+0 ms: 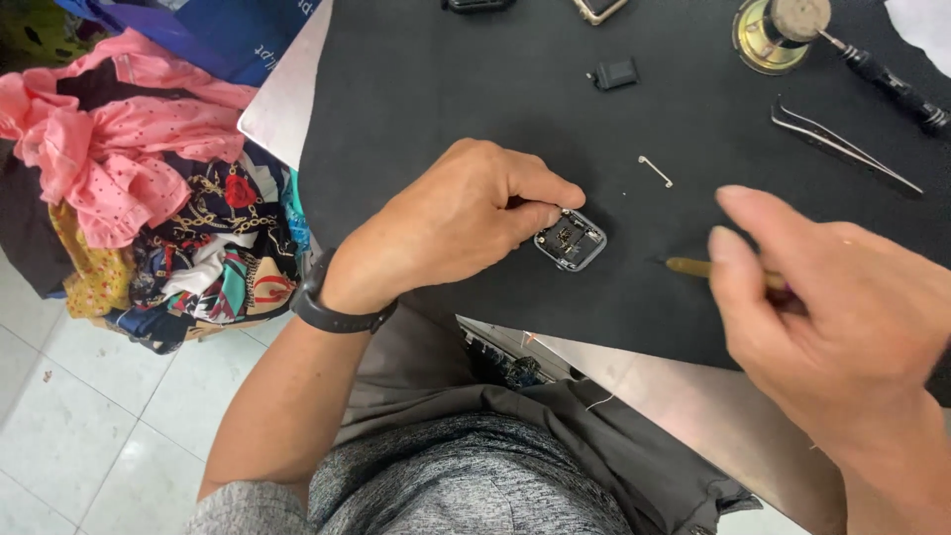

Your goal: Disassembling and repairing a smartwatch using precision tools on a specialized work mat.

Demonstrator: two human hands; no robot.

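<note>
Table (416, 79), black mat: left hand (451, 223) at frame centre pinches open watch case (571, 241); right hand (832, 317), lower right, grips brass-tipped tool (693, 267); tweezers (842, 147) upper right.

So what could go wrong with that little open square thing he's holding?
1. The left hand pins the small open case only by one corner, so it might skid on the black mat when poked.
2. The brass-tipped tool in the right hand looks pointed and could scratch the exposed parts inside.
3. The tiny metal pin lies loose and could easily get brushed away.
</note>
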